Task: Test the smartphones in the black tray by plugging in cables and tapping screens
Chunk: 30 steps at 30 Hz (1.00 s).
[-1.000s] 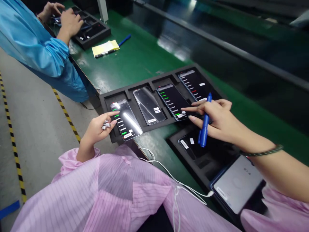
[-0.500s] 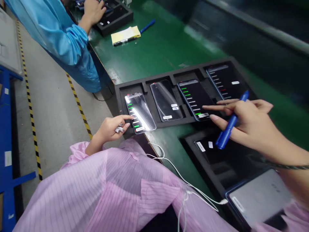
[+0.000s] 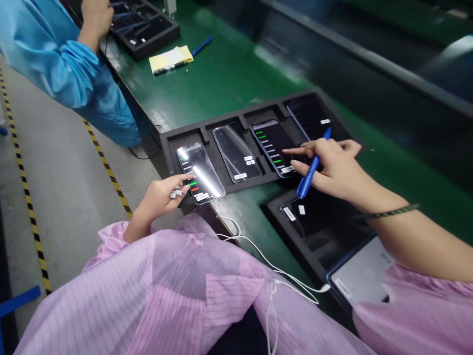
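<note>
Leftmost phone [image 3: 206,173], third phone [image 3: 272,144], both lit on dark tray [image 3: 209,123], slanted blue pen [image 3: 309,177], white pieces [image 3: 176,194]

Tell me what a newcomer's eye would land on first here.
Likely the blue pen in the right hand, at the third phone from the left in the dark tray. Then the glare-streaked phone at the tray's left end, where the left hand points. Lower right, a white cable runs to a pale-screened phone.
</note>
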Each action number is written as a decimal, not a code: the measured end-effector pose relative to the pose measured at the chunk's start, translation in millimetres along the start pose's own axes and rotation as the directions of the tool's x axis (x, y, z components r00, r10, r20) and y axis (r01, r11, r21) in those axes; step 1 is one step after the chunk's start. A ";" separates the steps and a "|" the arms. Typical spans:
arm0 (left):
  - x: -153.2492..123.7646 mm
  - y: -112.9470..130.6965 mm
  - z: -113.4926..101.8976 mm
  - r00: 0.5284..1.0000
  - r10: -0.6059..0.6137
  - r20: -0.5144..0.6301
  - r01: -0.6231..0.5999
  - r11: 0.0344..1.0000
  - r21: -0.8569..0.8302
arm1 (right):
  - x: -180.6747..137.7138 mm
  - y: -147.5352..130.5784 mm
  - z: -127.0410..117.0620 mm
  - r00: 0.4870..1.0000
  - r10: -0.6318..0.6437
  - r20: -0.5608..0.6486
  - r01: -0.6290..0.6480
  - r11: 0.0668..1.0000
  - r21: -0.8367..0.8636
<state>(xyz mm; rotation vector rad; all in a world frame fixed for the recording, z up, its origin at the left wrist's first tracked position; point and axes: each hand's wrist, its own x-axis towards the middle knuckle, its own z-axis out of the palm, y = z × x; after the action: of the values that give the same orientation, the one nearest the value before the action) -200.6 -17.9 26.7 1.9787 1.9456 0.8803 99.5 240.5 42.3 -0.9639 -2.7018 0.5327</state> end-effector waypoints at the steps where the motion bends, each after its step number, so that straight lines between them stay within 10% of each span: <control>1: 0.5 -0.3 -0.3 1.000 -0.012 0.007 0.012 1.000 -0.005 | 0.8 -1.2 -0.3 1.000 0.006 0.000 -0.006 1.000 0.002; 13: -9.1 7.0 3.1 0.984 0.136 -0.114 -0.138 0.990 -0.007 | -16.4 -5.6 -7.7 0.981 -0.163 -0.105 0.163 0.987 -0.005; 30: -2.6 4.8 4.4 1.000 -0.009 -0.013 0.009 1.000 -0.016 | -6.1 -6.8 -1.6 0.997 -0.040 -0.061 0.039 0.999 -0.012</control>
<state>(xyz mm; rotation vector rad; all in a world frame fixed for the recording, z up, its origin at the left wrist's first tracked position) -194.0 -19.8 25.3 1.9582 1.9468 0.9060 100.8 232.0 46.0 -0.9122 -2.6659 0.4742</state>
